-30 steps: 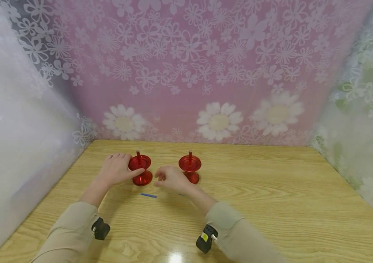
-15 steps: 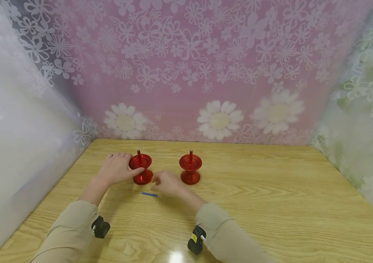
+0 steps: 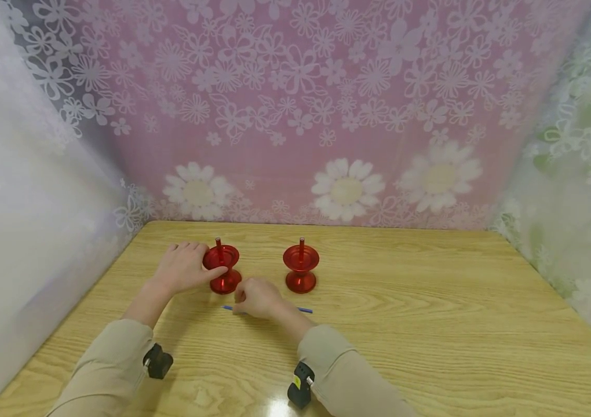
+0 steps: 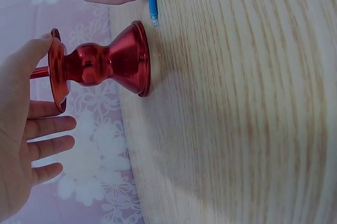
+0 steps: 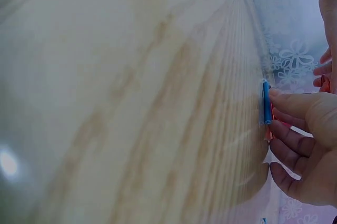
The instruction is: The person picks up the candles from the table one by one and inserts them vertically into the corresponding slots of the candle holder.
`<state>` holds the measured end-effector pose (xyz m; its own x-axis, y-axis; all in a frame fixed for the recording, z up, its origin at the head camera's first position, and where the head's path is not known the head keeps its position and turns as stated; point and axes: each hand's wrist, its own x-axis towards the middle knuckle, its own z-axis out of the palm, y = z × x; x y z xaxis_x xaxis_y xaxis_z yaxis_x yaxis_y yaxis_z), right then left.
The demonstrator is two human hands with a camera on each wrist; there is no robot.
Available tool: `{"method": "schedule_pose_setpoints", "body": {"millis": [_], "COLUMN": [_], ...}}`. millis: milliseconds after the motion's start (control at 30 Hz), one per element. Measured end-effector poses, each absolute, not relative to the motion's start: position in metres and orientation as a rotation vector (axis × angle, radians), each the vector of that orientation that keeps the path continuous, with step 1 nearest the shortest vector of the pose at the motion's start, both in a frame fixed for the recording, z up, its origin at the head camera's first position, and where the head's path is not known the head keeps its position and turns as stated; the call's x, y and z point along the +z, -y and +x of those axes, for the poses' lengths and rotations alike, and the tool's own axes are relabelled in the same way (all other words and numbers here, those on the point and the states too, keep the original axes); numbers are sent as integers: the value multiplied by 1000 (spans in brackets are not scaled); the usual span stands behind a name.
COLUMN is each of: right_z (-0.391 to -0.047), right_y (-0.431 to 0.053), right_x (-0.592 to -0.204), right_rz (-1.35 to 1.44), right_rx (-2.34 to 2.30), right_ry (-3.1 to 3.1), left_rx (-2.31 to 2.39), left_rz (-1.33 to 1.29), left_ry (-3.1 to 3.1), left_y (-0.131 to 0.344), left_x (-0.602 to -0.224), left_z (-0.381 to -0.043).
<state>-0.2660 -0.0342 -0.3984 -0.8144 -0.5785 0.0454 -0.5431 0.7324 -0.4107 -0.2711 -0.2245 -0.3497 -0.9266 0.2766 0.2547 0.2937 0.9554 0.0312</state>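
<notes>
A red metal candle holder (image 3: 226,283) with a wide dish and a thin upright tube stands at the left of the table. My left hand (image 3: 183,269) holds its dish by the rim, thumb in front; in the left wrist view the other fingers (image 4: 50,147) spread out loosely behind. Just right of its base, my right hand (image 3: 258,298) is down at a thin blue stick (image 4: 152,0) with a pale tip, lying along the tabletop. The right wrist view has my thumb and forefinger pinching that stick (image 5: 267,103). Its middle is covered by the hand in the head view.
A matching red candle holder (image 3: 301,282) stands to the right. Another blue stick (image 3: 305,310) lies in front of it, partly behind my right wrist. The wooden table (image 3: 431,324) meets a pink flowered backdrop (image 3: 274,116) at the back.
My right hand has come down and toward me onto the blue stick, its fingers closing in. The second stick shows more now. The left hand stays on the candle holder.
</notes>
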Motion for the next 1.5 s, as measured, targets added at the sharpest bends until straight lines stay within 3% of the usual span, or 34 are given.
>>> {"method": "schedule_pose_setpoints", "body": {"millis": [733,1167,1500], "right_z": [-268,-281,-278], "right_y": [32,25,12], "right_x": [-396,-400,-381], "right_rz": [-998,-1068,-975], "right_rx": [-492,-789,-903], "right_ry": [-2827,-2684,-2581], "left_rx": [-124,-124,-105], "left_rz": [-418,-421,-417], "left_ry": [2878,2889,2894], "left_y": [224,224,224], "left_x": [-349,-348,-347], "left_z": [-271,-273,-272]}}
